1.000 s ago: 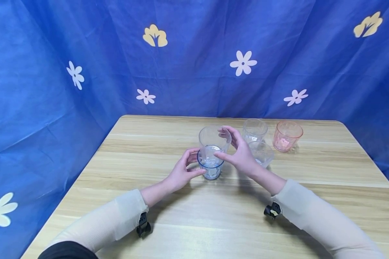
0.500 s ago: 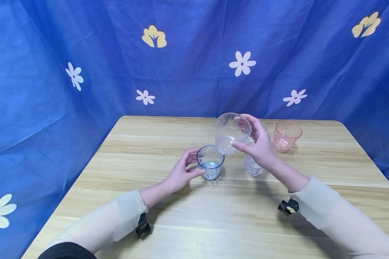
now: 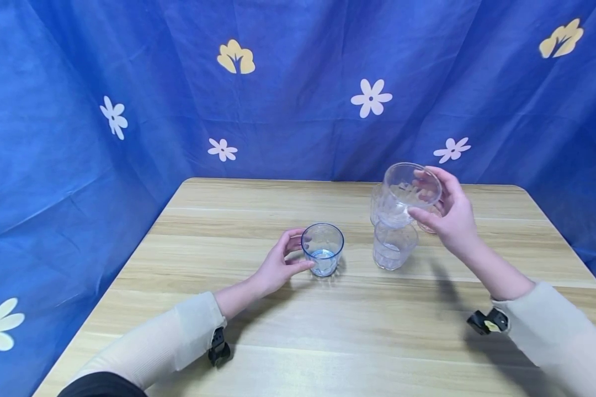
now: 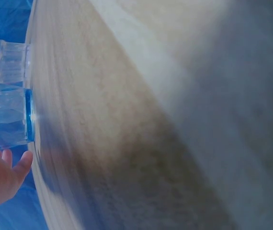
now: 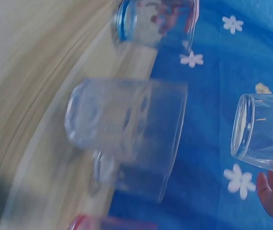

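Observation:
My left hand [image 3: 278, 264] curves its thumb and fingers round the side of a blue-tinted cup [image 3: 323, 259] standing upright on the table. In mid-air to the right, my right hand [image 3: 454, 215] grips a clear cup [image 3: 402, 193] by its side, slightly tilted. Below it a second clear cup [image 3: 392, 253] stands on the table. Behind the held cup is another clear cup [image 3: 375, 205], partly covered. A pink cup [image 5: 112, 224] shows at the bottom of the right wrist view; in the head view the right hand hides most of it.
The wooden table [image 3: 298, 342] ends at the back against a blue curtain [image 3: 288, 99] with white and yellow flower prints. Small black wrist cameras sit on both sleeves, low over the tabletop.
My right hand has lifted the clear cup up from over the blue cup and carried it right, above the other clear cups. The left hand and blue cup have stayed put.

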`<state>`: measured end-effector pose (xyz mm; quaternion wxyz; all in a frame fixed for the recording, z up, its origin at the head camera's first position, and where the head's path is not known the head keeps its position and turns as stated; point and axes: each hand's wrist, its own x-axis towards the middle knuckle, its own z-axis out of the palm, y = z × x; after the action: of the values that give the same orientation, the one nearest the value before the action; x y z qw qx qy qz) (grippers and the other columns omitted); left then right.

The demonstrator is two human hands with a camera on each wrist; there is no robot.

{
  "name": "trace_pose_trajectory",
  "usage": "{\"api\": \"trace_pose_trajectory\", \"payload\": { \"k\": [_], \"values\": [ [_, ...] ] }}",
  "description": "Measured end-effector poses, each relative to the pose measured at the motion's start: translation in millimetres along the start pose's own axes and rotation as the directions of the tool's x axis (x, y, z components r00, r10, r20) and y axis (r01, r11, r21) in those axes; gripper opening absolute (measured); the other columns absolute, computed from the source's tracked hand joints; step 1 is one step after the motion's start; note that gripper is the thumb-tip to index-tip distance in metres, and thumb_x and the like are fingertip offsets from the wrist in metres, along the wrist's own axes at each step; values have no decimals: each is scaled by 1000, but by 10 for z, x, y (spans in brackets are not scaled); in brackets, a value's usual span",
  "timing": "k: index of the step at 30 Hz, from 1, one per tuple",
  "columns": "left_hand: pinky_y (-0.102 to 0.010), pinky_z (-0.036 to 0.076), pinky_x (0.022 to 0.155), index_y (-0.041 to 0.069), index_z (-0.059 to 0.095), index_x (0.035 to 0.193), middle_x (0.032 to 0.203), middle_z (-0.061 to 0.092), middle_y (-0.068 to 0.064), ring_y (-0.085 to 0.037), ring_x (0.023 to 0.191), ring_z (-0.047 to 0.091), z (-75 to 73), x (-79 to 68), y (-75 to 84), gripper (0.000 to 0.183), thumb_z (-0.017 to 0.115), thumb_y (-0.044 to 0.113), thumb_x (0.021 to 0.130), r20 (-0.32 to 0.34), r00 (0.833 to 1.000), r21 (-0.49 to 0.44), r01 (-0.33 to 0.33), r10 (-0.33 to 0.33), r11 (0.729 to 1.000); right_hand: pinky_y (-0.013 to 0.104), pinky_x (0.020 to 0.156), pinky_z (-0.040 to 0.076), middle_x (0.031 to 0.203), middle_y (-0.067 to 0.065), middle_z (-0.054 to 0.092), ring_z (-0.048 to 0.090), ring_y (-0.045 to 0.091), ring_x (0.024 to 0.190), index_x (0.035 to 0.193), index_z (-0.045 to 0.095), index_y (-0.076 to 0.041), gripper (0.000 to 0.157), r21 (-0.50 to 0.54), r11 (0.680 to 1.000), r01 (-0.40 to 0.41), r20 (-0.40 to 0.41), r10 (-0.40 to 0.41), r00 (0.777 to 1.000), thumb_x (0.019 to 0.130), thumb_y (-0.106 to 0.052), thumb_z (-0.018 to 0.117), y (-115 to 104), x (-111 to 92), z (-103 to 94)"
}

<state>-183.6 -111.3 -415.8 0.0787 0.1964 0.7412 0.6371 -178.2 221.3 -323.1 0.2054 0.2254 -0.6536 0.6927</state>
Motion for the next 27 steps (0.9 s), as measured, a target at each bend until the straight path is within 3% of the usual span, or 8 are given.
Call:
{"api": "trace_pose_trajectory", "payload": {
  "k": [13,21,27],
  "values": [
    [-48,45,102,1,36,140,136,50,-23,-37,125,47,-6,-5,4,69,72,-7,82,3,1000,-1,-12,12,1000,15,82,51,123,6,61,58,14,108,130,49,-2,67,18,999,-30,-139,32,990,73,34,53,67,-318,-714],
    [-48,45,102,3,36,140,136,50,-22,-37,125,46,-7,-5,0,69,72,-7,82,8,1000,-3,-14,14,1000,11,83,50,124,0,59,56,8,111,131,46,-5,68,-49,993,-105,-131,98,986,74,31,58,195,-550,-1011],
    [-48,45,102,2,36,140,136,50,-23,-37,125,47,-12,-7,-8,68,72,-7,82,9,1000,-3,-19,19,1000,9,83,49,123,-6,58,55,3,110,128,44,-9,67,-98,978,-183,-108,172,979,76,28,61,347,-713,-1086]
  ]
}}
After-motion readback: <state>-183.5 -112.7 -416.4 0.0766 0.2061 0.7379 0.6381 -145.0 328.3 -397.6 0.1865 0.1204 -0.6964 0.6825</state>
